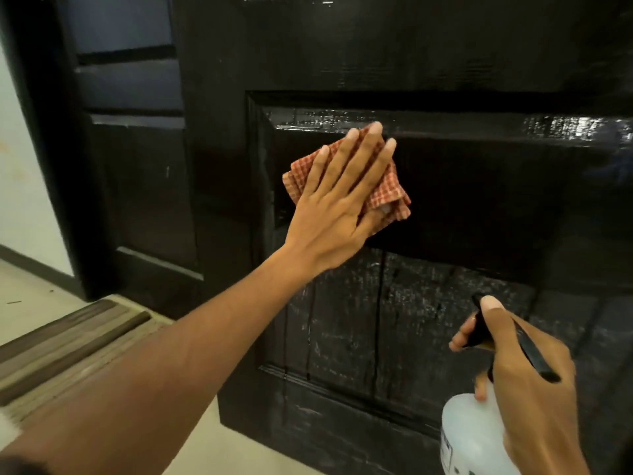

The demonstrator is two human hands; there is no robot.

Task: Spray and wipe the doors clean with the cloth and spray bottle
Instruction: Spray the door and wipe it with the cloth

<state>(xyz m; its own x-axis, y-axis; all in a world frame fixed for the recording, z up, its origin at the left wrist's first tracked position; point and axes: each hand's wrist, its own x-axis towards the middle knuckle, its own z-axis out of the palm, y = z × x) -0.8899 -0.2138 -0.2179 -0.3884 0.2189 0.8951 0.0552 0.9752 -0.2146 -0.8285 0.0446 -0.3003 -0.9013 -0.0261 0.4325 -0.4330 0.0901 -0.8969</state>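
Note:
A glossy black panelled door [445, 63] fills most of the view. My left hand [339, 200] presses a folded red-and-white checked cloth [390, 193] flat against the upper part of the door's recessed lower panel, fingers straight and spread. The lower part of that panel [394, 320] is wet, with spray droplets and drips running down. At the lower right, my right hand [520, 371] grips a white translucent spray bottle [469, 437] by its black trigger head, its nozzle close to the wet panel.
A second black door or frame [137, 166] stands to the left, next to a pale wall [20, 166] with a dark skirting. A striped brown doormat [65, 341] lies on the light tiled floor at the lower left.

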